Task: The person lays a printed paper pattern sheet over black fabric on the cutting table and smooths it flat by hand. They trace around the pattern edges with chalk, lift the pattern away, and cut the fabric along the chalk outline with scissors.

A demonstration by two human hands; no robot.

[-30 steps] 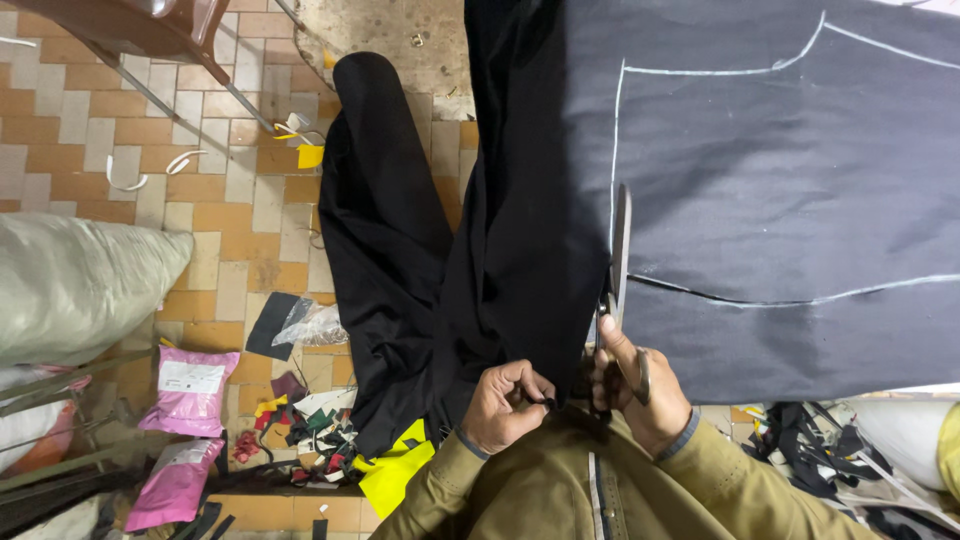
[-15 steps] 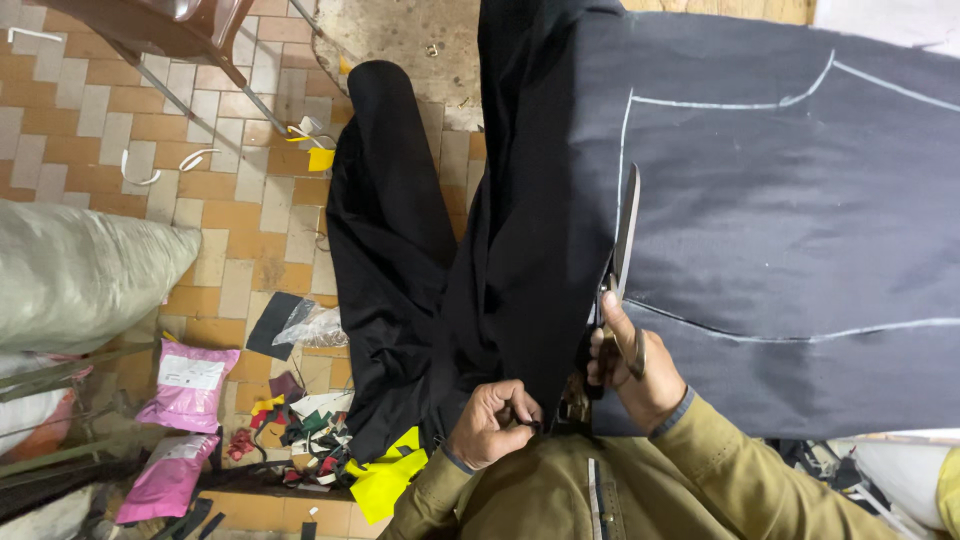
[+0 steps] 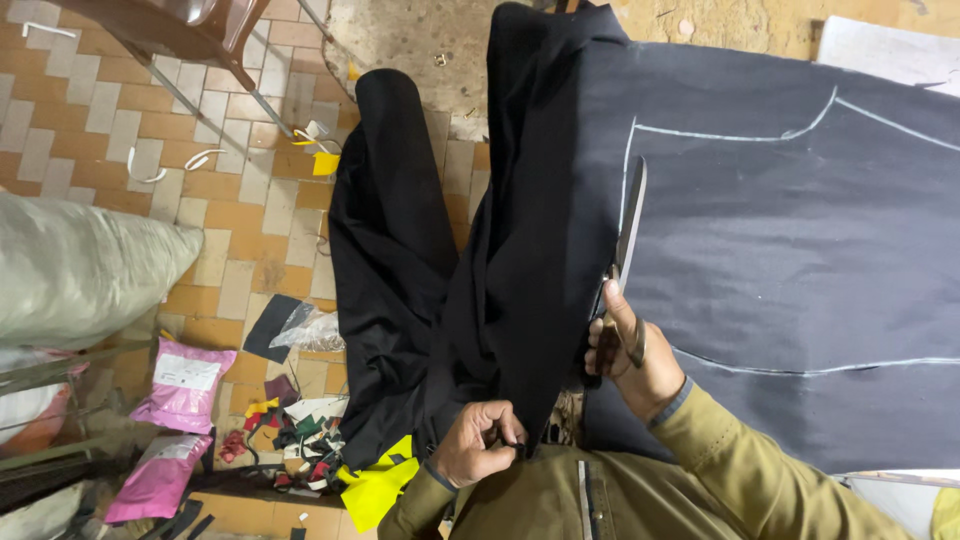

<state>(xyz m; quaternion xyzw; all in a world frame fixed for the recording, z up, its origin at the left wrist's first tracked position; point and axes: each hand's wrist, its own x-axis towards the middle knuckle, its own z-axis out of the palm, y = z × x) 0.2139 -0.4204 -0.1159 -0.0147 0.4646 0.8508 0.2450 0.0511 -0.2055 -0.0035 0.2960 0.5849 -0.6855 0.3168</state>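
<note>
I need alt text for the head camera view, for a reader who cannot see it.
A person's right hand works scissors along a white chalk line on dark cloth, while the left hand pinches the cloth's hanging edge. Colourful fabric scraps and pink bags lie on the tiled floor.

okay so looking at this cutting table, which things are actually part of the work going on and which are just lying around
In use:
- dark cloth with chalk lines
- scissors, in the right hand
- cloth edge pinched by the left hand

Lying about:
- pink packets on the floor
- coloured fabric scraps
- yellow piece
- large pale sack
- chair
</note>
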